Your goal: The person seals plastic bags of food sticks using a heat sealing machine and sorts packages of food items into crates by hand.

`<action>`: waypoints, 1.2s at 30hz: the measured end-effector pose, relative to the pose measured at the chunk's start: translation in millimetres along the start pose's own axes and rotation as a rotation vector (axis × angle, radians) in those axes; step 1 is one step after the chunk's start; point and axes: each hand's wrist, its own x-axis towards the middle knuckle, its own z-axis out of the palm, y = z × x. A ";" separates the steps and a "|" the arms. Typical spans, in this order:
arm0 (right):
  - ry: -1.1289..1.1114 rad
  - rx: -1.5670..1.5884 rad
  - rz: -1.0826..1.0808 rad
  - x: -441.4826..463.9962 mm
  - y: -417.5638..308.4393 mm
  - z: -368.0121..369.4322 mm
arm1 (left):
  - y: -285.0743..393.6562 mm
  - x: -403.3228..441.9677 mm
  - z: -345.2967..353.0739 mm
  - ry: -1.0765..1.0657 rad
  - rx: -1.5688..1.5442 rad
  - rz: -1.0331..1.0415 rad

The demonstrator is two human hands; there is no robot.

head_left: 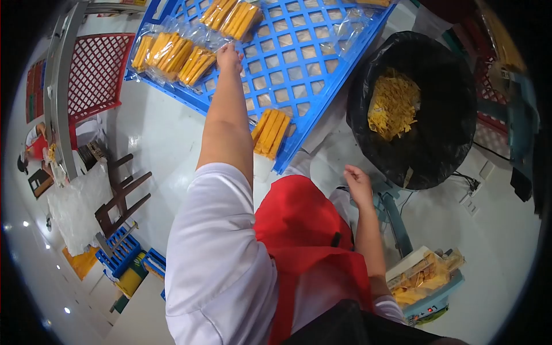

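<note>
Head view: my left hand [230, 58] bunches narrow fingers by the stick packets [196, 66] in the blue crate [334, 80], grip unclear, right hand [359, 185] loosely open; light, slippery, probably brittle, they'd want cradling by their broad sides.

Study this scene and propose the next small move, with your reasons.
Probably reach the right hand to the lone pack and slide it toward the grouped packs: it lies apart at the blue crate's near corner, the right hand looks empty, and the left hand is at the group.
</note>
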 end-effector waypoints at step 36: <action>-0.375 0.678 -0.839 -222.4 -302.3 -93.4 | 268.7 -492.2 46.6 -1.521 -0.425 0.453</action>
